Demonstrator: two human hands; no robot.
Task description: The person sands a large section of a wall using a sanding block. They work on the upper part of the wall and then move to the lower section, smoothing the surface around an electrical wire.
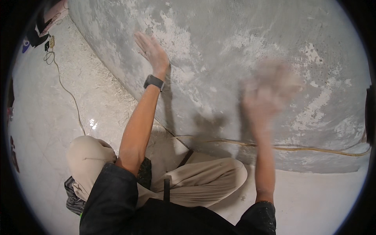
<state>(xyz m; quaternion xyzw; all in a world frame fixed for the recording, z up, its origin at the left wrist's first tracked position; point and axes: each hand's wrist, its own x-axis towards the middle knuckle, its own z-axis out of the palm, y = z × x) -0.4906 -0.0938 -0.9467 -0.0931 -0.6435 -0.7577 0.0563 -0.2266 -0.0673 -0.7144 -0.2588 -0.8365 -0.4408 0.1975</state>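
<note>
A large grey surface with whitish worn patches (pixel 217 67) spreads before me. My left hand (pixel 152 53), dusted pale, lies against or just over it at the upper left, fingers extended and nothing in its grasp; a dark watch (pixel 154 82) is on that wrist. Farther right, my right hand (pixel 264 91) is over the same surface, strongly blurred. Whether it holds something, perhaps a pale pad or cloth, cannot be made out.
A yellowish cable (pixel 293 149) crosses the lower part of the grey surface. Pale shavings or dust (pixel 97 70) lie along its left edge on the floor. Another cord (pixel 69 92) runs to a power strip (pixel 52 42) at the upper left. My bent legs (pixel 202 182) are below.
</note>
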